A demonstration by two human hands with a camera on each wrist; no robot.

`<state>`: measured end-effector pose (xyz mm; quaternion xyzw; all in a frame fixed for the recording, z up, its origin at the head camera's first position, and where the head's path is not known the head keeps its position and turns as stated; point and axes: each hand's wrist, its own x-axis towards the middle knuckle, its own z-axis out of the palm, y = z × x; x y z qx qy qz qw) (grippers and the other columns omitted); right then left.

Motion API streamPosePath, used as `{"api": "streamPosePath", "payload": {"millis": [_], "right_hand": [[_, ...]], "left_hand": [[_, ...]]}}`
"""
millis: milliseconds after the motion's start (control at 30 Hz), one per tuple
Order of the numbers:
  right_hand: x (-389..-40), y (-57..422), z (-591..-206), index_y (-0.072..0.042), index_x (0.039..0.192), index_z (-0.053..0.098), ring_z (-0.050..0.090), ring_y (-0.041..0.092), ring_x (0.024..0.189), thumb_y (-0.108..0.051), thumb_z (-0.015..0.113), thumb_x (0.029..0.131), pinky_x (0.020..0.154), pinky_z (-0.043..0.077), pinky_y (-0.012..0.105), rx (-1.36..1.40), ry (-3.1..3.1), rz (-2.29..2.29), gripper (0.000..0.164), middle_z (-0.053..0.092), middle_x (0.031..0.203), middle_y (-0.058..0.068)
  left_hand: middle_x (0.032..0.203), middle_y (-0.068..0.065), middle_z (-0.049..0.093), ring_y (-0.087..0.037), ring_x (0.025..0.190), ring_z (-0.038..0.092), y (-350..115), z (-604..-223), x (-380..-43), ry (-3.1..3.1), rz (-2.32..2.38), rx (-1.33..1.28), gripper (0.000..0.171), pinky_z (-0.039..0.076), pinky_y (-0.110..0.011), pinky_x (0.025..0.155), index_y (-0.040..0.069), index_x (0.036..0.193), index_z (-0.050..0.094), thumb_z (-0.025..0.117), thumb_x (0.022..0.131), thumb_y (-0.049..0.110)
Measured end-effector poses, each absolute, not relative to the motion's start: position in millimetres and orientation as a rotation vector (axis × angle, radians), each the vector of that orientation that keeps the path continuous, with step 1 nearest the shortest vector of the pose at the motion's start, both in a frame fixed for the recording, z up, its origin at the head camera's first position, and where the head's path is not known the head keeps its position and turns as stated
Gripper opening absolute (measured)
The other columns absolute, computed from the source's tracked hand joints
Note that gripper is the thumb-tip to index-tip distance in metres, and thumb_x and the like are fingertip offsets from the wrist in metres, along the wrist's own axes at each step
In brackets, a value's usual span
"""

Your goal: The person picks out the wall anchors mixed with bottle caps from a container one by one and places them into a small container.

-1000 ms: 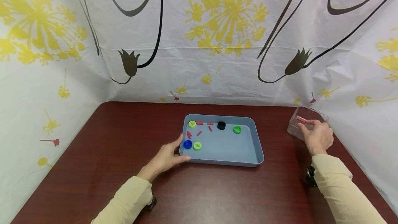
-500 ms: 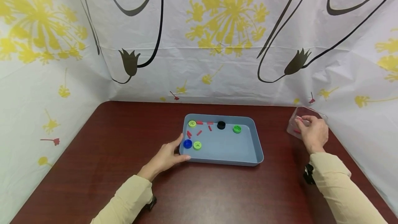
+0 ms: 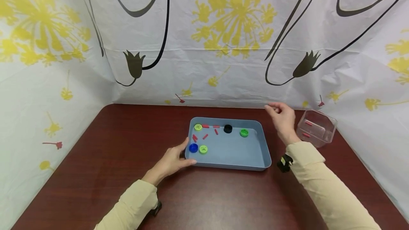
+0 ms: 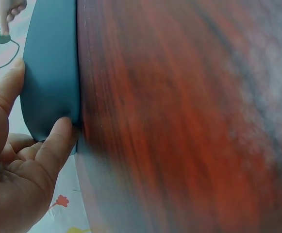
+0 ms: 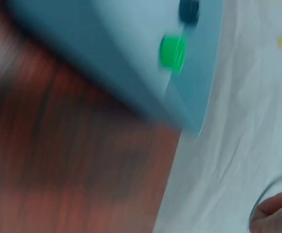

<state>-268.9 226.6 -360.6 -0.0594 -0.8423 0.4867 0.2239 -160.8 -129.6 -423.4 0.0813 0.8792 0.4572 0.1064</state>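
A blue-grey tray [image 3: 236, 152] sits on the table; my left hand [image 3: 170, 160] holds its near left corner, thumb along the front rim and fingers at the left wall. The left wrist view shows fingers against the tray's wall [image 4: 51, 77]. Inside lie several small red sticks [image 3: 205, 136], two yellow-green caps [image 3: 203, 149], a blue cap [image 3: 193, 147], a black cap [image 3: 228, 129] and a green cap [image 3: 244, 132]. Between tray and clear box [image 3: 322, 139], my right hand [image 3: 283, 120] is raised, fingers loosely bent, nothing visible in them. Two red sticks [image 3: 306, 135] lie in the box.
The dark red-brown wooden table [image 3: 112, 166] spreads around the tray. A white cloth with flower prints [image 3: 179, 45] hangs behind and along both sides. The clear box stands near the table's far right edge.
My right hand let go of a red stick in the clear box and has moved left, out of the box towards the tray. My left hand has stayed at the tray's corner.
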Motion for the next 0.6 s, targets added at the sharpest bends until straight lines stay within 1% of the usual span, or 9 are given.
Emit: {"api": "streamPosePath", "payload": {"millis": [133,300,467,533,600], "right_hand": [[-271.8,195.6,-359.0,0.002,0.11,0.07,0.039,0.0,0.059,-0.017,0.069,0.091,0.054,0.035,0.016,-0.042,-2.383,1.467,0.027,0.044,0.068,-0.012],[-273.5,167.2,-363.6,0.002,0.112,0.069,0.043,0.004,0.065,-0.018,0.067,0.093,0.059,0.038,0.018,0.129,-2.534,1.467,0.027,0.048,0.075,-0.006],[-273.0,148.9,-373.0,0.002,0.113,0.067,0.047,0.011,0.07,-0.014,0.066,0.093,0.063,0.042,0.021,0.347,-2.759,1.384,0.025,0.054,0.078,0.001],[-273.3,143.2,-376.4,0.003,0.113,0.066,0.049,0.013,0.069,-0.012,0.066,0.093,0.063,0.043,0.023,0.43,-2.827,1.355,0.025,0.055,0.077,0.003],[-274.6,138.5,-380.1,0.004,0.113,0.066,0.054,0.014,0.069,-0.009,0.066,0.092,0.063,0.045,0.024,0.516,-2.871,1.31,0.025,0.057,0.074,0.005]], "left_hand": [[0.155,-0.015,0.04,-0.031,0.135,0.05,-130.5,-424.6,-161.5,2.582,1.356,0.248,0.091,0.053,-0.042,0.098,0.011,0.156,0.023,0.076,0.085,0.029],[0.155,-0.016,0.04,-0.031,0.135,0.05,-130.7,-424.6,-161.7,2.589,1.348,0.25,0.091,0.053,-0.042,0.098,0.01,0.156,0.023,0.076,0.085,0.03],[0.155,-0.016,0.04,-0.031,0.134,0.051,-130.7,-425.2,-161.9,2.581,1.354,0.258,0.091,0.053,-0.042,0.097,0.01,0.156,0.022,0.076,0.085,0.03],[0.155,-0.015,0.04,-0.031,0.134,0.051,-131.0,-425.4,-162.0,2.576,1.36,0.261,0.091,0.053,-0.042,0.097,0.01,0.156,0.022,0.076,0.085,0.029],[0.155,-0.015,0.04,-0.03,0.134,0.051,-131.5,-425.6,-162.3,2.576,1.362,0.261,0.091,0.053,-0.042,0.097,0.01,0.156,0.022,0.076,0.085,0.029]]}}
